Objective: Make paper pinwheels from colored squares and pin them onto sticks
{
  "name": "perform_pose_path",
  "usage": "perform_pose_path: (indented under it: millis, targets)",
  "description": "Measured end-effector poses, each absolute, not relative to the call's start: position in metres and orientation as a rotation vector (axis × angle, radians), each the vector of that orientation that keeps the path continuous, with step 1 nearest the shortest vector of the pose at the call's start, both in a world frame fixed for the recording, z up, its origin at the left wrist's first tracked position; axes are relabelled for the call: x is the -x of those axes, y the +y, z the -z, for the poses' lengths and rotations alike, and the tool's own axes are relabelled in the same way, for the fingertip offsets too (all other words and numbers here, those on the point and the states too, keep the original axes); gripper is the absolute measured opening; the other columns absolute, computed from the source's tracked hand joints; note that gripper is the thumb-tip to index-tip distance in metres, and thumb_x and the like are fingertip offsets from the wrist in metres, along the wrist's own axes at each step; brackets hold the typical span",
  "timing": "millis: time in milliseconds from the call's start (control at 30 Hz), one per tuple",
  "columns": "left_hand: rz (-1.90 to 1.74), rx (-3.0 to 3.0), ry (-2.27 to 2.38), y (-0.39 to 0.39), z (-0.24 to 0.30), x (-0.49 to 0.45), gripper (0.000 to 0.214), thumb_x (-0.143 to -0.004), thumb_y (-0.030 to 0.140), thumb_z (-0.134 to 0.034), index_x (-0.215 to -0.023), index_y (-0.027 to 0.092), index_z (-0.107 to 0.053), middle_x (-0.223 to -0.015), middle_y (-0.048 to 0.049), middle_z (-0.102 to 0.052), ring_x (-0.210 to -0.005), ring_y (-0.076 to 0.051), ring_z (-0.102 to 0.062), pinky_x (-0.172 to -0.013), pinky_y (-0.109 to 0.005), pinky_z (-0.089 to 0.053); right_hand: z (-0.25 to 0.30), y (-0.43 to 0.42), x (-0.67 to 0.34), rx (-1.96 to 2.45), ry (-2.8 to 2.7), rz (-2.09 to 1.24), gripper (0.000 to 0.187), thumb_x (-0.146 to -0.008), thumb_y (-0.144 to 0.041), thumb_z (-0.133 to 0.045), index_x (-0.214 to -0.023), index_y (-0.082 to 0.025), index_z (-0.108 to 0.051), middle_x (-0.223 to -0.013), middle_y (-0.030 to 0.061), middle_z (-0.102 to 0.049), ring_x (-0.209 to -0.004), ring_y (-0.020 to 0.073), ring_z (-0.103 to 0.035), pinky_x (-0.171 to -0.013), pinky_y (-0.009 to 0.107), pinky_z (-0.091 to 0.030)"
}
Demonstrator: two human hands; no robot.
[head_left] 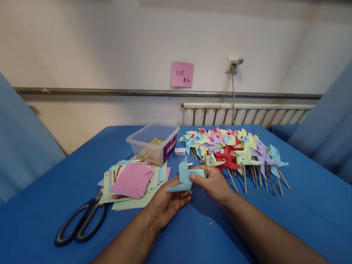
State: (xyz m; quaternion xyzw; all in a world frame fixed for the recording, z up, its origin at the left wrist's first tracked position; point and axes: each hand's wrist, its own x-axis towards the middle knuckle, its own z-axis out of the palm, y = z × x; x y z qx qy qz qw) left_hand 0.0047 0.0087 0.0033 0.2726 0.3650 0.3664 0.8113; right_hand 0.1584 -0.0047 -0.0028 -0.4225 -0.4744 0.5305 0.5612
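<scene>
A light-blue paper pinwheel is held between my two hands above the middle of the blue table. My left hand supports it from below, fingers curled under the paper. My right hand presses its thumb on the pinwheel near the centre. A thin wooden stick stands up from behind my right fingers; its lower part is hidden. Just left of my left hand lies a pile of coloured paper squares, pink on top. Large dark-handled scissors have their blades under the pile.
Behind the paper stands a clear plastic box of wooden sticks. A small white box sits beside it. Many finished pinwheels on sticks lie at the right. A tiny white scrap is on the blue table.
</scene>
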Motion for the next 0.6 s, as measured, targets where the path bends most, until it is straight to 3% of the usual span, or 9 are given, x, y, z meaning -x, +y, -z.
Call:
perform_pose_path:
  millis: [200, 267, 400, 600]
  targets:
    - [-1.066, -0.843, 0.907, 0.016, -0.008, -0.003, 0.029, -0.078, 0.042, -0.06, -0.087, 0.015, -0.067, -0.088, -0.0061, -0.065, -0.08, -0.017, -0.06, -0.071, -0.028, -0.045, 0.01, 0.005, -0.163, 1.143, -0.951, -1.265, 0.033, -0.061, -0.042, -0.074, -0.068, -0.015, -0.057, -0.044, -0.0088, -0.039, -0.038, 0.0042, -0.027, -0.039, 0.021, -0.017]
    - [-1.059, -0.973, 0.907, 0.015, -0.01, -0.002, 0.03, -0.077, 0.042, -0.062, -0.087, 0.015, -0.067, -0.09, -0.0061, -0.065, -0.082, -0.017, -0.059, -0.071, -0.027, -0.045, 0.009, 0.005, -0.162, 1.153, -0.921, -1.298, 0.034, -0.06, -0.042, -0.075, -0.066, -0.015, -0.055, -0.043, -0.0093, -0.038, -0.038, 0.0038, -0.026, -0.039, 0.021, -0.016]
    - [-0.936, -1.123, 1.006, 0.012, -0.008, -0.003, 0.028, -0.065, 0.034, -0.074, -0.085, 0.016, -0.065, -0.075, -0.0024, -0.064, -0.063, -0.014, -0.057, -0.059, -0.024, -0.042, 0.006, 0.002, -0.158, 1.149, -0.905, -1.317, 0.033, -0.059, -0.039, -0.076, -0.068, -0.014, -0.057, -0.043, -0.0091, -0.04, -0.038, 0.0036, -0.027, -0.038, 0.02, -0.018]
    - [-0.894, -1.208, 1.089, 0.015, 0.001, -0.005, 0.024, -0.062, 0.034, -0.074, -0.072, 0.015, -0.064, -0.063, -0.001, -0.061, -0.054, -0.012, -0.053, -0.053, -0.024, -0.04, 0.004, 0.0, -0.154, 1.144, -0.934, -1.38, 0.03, -0.059, -0.035, -0.076, -0.069, -0.013, -0.059, -0.046, -0.0076, -0.045, -0.038, 0.0033, -0.03, -0.039, 0.02, -0.023]
